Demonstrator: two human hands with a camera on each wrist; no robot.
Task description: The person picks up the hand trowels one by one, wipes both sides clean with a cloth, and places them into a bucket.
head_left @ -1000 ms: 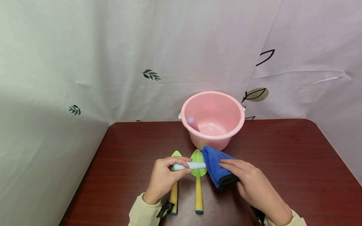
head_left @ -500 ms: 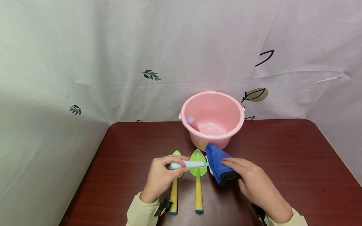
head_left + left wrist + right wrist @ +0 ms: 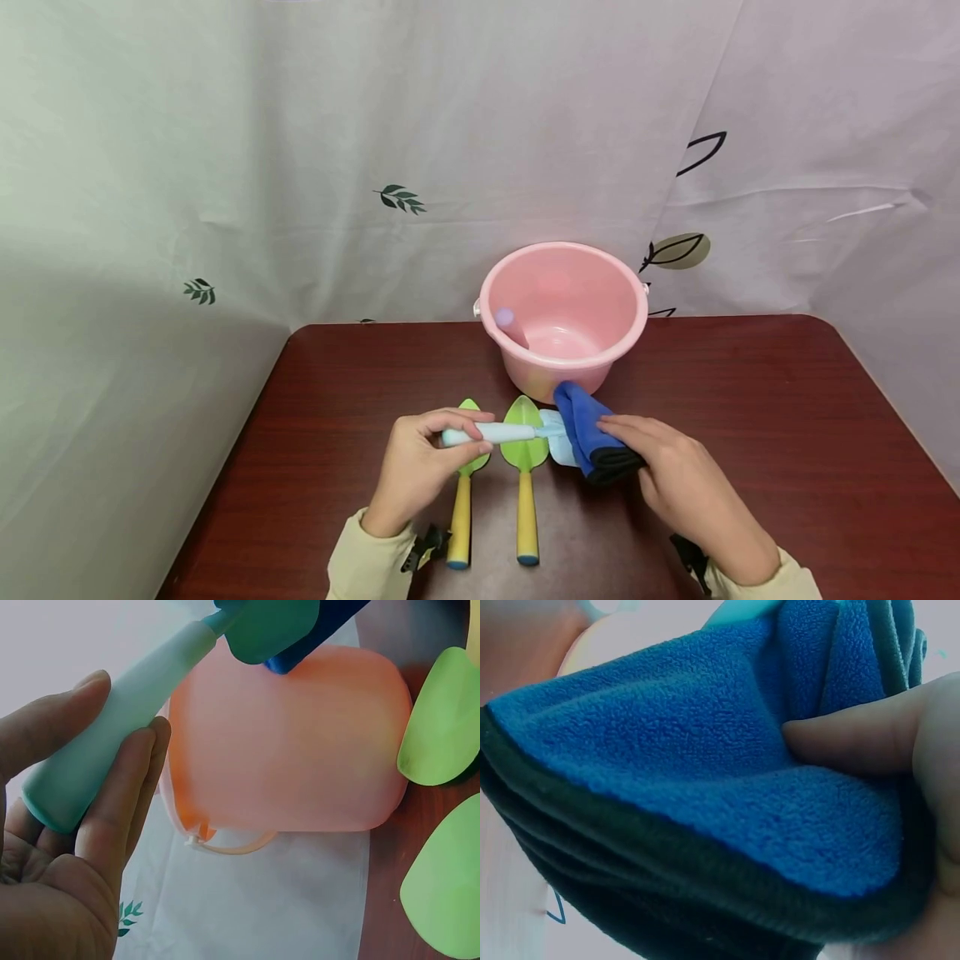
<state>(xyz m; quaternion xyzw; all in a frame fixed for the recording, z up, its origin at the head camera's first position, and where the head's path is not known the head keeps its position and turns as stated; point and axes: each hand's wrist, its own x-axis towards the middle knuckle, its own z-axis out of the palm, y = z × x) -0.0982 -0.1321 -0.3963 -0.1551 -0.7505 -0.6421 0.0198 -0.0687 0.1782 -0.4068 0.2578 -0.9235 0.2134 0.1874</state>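
In the head view my left hand pinches the pale blue handle of a small shovel between thumb and fingers. Its light-blue blade points right, partly hidden by a folded blue towel with a dark edge. My right hand grips that towel, the thumb pressing into the cloth in the right wrist view. Below the shovel, on the table, lie two trowels side by side: a left trowel partly behind my left hand, and a right trowel. Both have green blades and yellow handles.
A pink bucket stands behind the hands at the table's back edge. Inside leans an object with a rounded purple end. The reddish-brown table meets a pale leaf-printed curtain at the back.
My left hand has drawn the shovel leftward, and more of its blade shows out of the towel. My right hand and the towel have shifted slightly right.
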